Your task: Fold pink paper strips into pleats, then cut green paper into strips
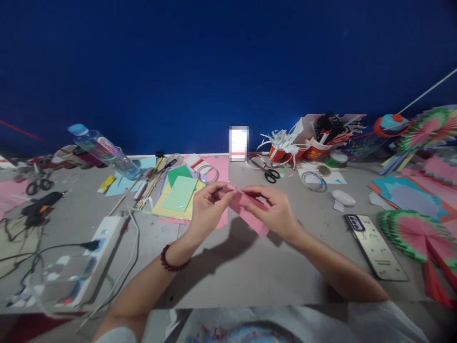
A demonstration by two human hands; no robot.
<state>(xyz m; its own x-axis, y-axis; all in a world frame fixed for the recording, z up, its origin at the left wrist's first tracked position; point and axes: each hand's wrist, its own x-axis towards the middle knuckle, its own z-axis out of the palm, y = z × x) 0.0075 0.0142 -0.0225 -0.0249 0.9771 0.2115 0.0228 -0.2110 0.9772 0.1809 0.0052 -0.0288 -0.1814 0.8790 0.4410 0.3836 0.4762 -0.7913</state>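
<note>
Pinching the pink paper (255, 221) above the desk (228, 276), left hand (206, 209) and right hand (276, 214) meet at its far-left end, its length slanting near-right under the right hand.

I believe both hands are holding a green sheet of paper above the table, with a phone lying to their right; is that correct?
Not quite: the head view shows that the paper held by the left hand and right hand is pink, not green. The phone does lie to their right on the table.
</note>
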